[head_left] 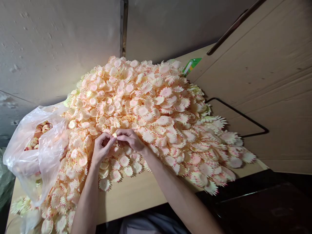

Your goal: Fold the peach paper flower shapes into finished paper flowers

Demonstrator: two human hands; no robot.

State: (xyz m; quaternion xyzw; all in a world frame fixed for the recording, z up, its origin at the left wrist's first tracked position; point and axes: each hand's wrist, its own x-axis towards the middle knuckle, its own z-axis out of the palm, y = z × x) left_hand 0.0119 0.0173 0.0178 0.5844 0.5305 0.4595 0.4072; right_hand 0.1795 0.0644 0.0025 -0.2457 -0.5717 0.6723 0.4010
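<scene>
A large heap of cream and pink artificial flower pieces (146, 112), with scalloped, fringed edges, covers much of the table. Over the near side of the heap, my left hand (102, 148) and my right hand (131, 139) meet at the fingertips. Between them is a small cream flower piece (114, 134), pinched by thumb and finger from both sides. My fingers hide most of it. Loose flower pieces (115, 175) lie on the bare wood just below my wrists.
At the left stands a translucent plastic bag (52, 146) with rolled cream and red pieces inside. A green packet (191, 66) sits behind the heap. Cardboard (263, 81) with a black wire loop (243, 114) rises at the right. The pale wooden table (131, 195) ends near my body.
</scene>
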